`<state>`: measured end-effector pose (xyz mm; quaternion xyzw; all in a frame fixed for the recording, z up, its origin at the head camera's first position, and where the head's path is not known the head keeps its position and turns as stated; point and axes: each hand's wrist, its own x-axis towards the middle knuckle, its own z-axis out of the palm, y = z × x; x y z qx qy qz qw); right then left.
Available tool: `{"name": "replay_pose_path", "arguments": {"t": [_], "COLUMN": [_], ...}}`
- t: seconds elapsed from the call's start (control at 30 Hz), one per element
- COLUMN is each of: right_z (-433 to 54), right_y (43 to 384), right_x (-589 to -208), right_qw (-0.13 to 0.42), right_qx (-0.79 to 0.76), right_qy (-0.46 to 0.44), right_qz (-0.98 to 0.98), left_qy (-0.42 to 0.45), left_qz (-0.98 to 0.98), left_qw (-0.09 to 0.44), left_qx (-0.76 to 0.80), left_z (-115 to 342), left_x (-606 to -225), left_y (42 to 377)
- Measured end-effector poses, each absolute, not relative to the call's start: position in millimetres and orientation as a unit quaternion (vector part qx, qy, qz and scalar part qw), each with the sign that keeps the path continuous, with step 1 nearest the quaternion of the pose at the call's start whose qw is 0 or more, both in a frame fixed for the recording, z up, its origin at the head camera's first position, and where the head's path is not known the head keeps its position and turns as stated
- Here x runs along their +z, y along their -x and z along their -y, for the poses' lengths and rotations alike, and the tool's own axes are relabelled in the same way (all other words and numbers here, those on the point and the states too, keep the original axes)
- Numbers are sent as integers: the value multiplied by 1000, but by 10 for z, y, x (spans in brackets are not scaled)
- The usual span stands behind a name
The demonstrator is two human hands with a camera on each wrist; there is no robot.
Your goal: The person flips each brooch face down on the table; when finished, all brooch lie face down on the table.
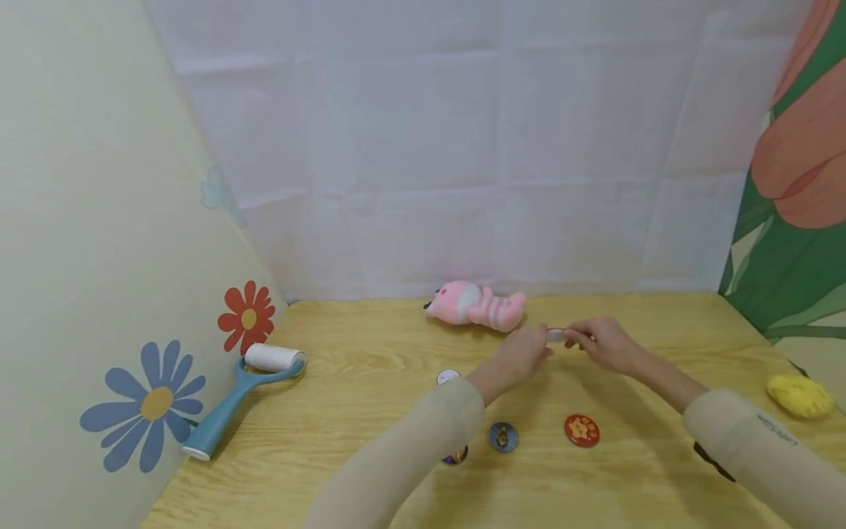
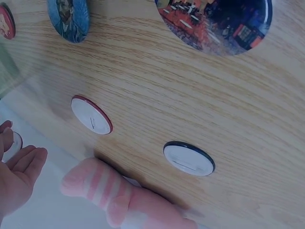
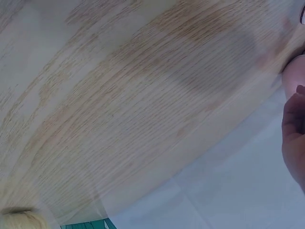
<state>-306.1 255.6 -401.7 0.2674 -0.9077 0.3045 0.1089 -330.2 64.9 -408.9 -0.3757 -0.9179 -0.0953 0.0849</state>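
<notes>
Between the fingertips of both hands, over the back part of the table, is a small round button badge (image 1: 556, 336) with a pale face. My left hand (image 1: 525, 351) pinches its left edge, while the right hand (image 1: 606, 344) grips the opposite edge. In the left wrist view, a red-rimmed badge (image 2: 92, 114) and a dark-rimmed badge (image 2: 189, 158) lie with their white pin backs up. A portrait badge (image 2: 69, 20) and a large badge with a painted scene (image 2: 219, 24) lie picture up. Nearer my body is a red badge (image 1: 581, 430) with a yellow figure.
A pink striped plush toy (image 1: 476, 305) lies just behind the hands, by the white backdrop (image 1: 410, 147). At the left wall rests a blue-handled lint roller (image 1: 241, 393). A fluffy yellow thing (image 1: 800, 396) is at the right edge. My left sleeve partly covers a purple badge (image 1: 454, 456).
</notes>
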Motion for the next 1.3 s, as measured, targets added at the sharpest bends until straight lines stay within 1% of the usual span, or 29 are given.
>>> {"name": "replay_pose_path", "arguments": {"t": [0.1, 0.13, 0.37, 0.57, 0.83, 0.97, 1.03, 1.13, 1.23, 1.3], "right_z": [-2558, -2562, -2573, -2544, -2504, -2497, -2495, -2488, -2473, -2466], "right_y": [3057, 3058, 3057, 3052, 3041, 3046, 3046, 3040, 3037, 3038], "right_x": [-4003, -4004, -4062, -4077, -4068, -4074, -4078, -4085, -4092, -4099], "right_qw": [106, 106, 100, 92, 64, 61, 68, 95, 136, 154], "right_qx": [314, 315, 334, 348, 379, 377, 372, 354, 318, 287], "right_qy": [-256, -254, -236, -224, -207, -205, -207, -228, -271, -297], "right_qz": [908, 908, 907, 906, 900, 901, 902, 902, 898, 898], "left_qy": [377, 370, 368, 382, 372, 371, 372, 374, 372, 369], "left_qz": [918, 922, 924, 916, 920, 919, 919, 919, 921, 923], "left_qw": [97, 87, 88, 109, 80, 85, 91, 95, 90, 81], "left_qx": [-77, -71, -61, -52, -89, -98, -94, -81, -71, -70], "left_z": [-665, -665, -679, -643, -654, -670, -674, -681, -684, -680], "left_x": [-4096, -4032, -4052, -4036, -4020, -4025, -4025, -4022, -4015, -4009], "left_y": [3295, 3243, 3231, 3213, 3201, 3207, 3207, 3209, 3211, 3211]}}
